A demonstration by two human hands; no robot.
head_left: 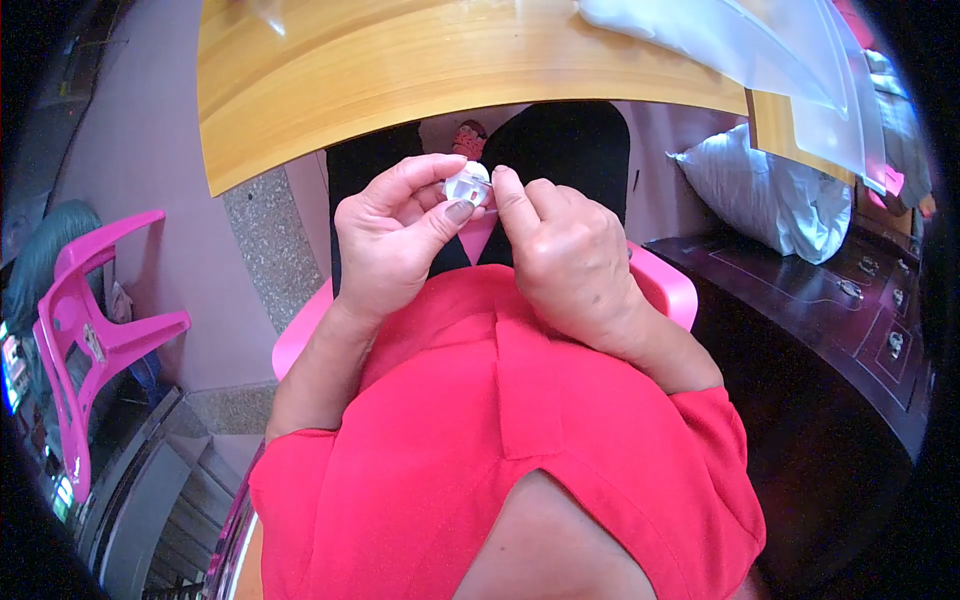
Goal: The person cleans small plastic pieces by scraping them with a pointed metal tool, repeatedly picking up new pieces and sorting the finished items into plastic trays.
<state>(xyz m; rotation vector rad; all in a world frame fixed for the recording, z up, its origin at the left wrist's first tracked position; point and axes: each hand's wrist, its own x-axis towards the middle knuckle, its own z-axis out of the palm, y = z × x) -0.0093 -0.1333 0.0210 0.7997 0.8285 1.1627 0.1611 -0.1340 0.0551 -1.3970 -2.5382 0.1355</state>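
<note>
A small white plastic part [467,188] with openings in its face is pinched between the thumb and fingers of my left hand [390,230]. It is held above my lap, just below the table edge. Close against its right side is my right hand [565,235], with the fingers curled and the index finger extended toward the part. A thin dark sliver shows between the part and that fingertip, too small to name. My right thumb and whatever those fingers grip are hidden behind the hand.
Ahead stands a wooden table [450,60] with clear plastic sheeting [720,50] at its right. A stuffed whitish sack [770,195] sits on a dark panelled surface [800,290] with metal fittings. A pink plastic chair [110,335] is at the left, near grey steps [190,500].
</note>
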